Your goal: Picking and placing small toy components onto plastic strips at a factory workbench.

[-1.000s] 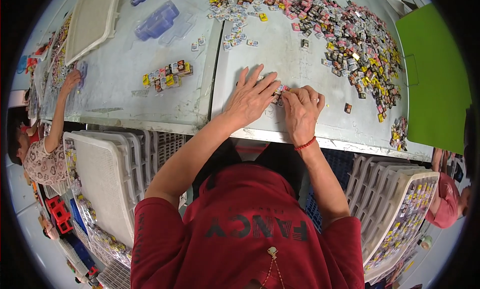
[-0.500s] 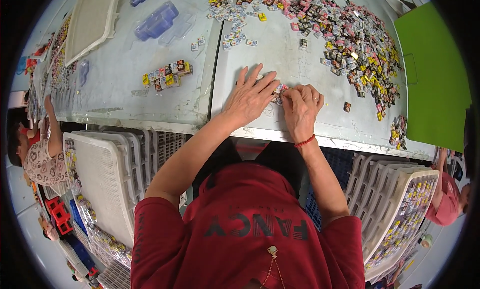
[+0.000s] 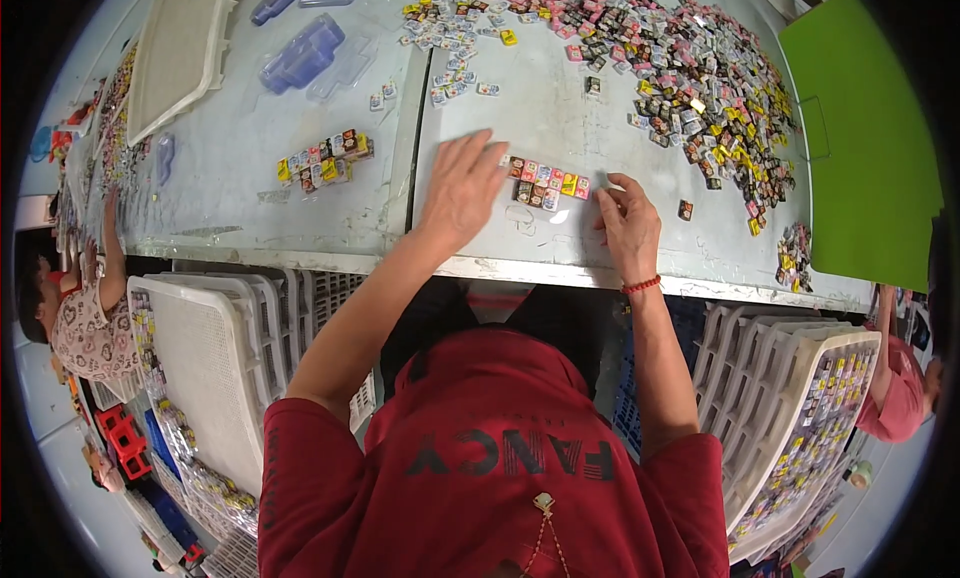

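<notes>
Head view: blurred left fingers (image 3: pixel 470 158) outstretched, right fingers (image 3: pixel 627 185) parted beside boxes (image 3: pixel 540 184), seemingly empty.

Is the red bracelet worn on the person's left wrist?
No, the red bracelet is on the wrist of the right hand.

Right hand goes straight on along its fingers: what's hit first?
Most likely the pink box at the right end of the box block, just left of the right hand's fingertips. Hand height is unclear, so it might pass over.
</notes>
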`<state>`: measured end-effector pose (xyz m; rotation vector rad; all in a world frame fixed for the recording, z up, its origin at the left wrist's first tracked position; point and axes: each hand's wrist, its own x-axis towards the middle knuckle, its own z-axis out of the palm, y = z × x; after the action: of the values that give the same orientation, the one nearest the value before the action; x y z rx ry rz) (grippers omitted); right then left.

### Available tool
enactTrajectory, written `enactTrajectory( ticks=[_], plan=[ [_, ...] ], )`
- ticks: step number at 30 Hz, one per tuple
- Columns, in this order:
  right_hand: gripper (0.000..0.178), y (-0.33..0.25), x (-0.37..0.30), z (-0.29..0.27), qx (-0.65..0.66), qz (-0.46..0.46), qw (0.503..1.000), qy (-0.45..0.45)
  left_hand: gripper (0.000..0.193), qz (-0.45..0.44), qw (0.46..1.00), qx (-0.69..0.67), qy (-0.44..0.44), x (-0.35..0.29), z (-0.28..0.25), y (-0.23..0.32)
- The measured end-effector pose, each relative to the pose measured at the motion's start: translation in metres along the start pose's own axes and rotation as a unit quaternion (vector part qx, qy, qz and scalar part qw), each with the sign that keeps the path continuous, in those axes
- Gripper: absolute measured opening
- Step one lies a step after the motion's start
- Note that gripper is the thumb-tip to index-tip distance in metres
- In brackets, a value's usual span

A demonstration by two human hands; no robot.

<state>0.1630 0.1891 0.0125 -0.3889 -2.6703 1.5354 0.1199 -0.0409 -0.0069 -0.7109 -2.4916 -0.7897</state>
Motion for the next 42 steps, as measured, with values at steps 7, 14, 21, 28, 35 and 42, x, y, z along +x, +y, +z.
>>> enactTrajectory(
  ticks=[7, 14, 21, 28, 35, 42],
  plan=[
    [0.032, 0.005, 0.009, 0.007, 0.037, -0.015, 0.999, -0.030, 0.017, -0.094, 0.994, -0.030, 0.038, -0.004, -0.002, -0.001],
    [0.029, 0.011, 0.015, -0.003, 0.132, 0.034, 0.990, -0.044, 0.017, -0.112, 0.986, -0.039, 0.117, 0.011, -0.002, 0.014],
    [0.029, -0.112, 0.046, 0.074, 0.190, -0.002, 0.957, -0.219, 0.023, -0.267, 0.948, -0.076, 0.157, -0.003, -0.116, -0.053],
    [0.029, -0.155, 0.069, 0.185, 0.123, -0.044, 0.951, -0.281, 0.025, -0.360, 0.911, -0.038, 0.195, -0.050, -0.156, -0.136],
    [0.042, -0.171, 0.065, 0.185, -0.139, -0.219, 0.938, -0.229, 0.028, -0.358, 0.917, -0.017, 0.176, -0.062, -0.158, -0.141],
    [0.091, -0.207, 0.057, 0.188, -0.363, -0.513, 0.718, -0.299, 0.032, -0.387, 0.902, -0.144, 0.123, -0.065, -0.168, -0.149]
  ],
)
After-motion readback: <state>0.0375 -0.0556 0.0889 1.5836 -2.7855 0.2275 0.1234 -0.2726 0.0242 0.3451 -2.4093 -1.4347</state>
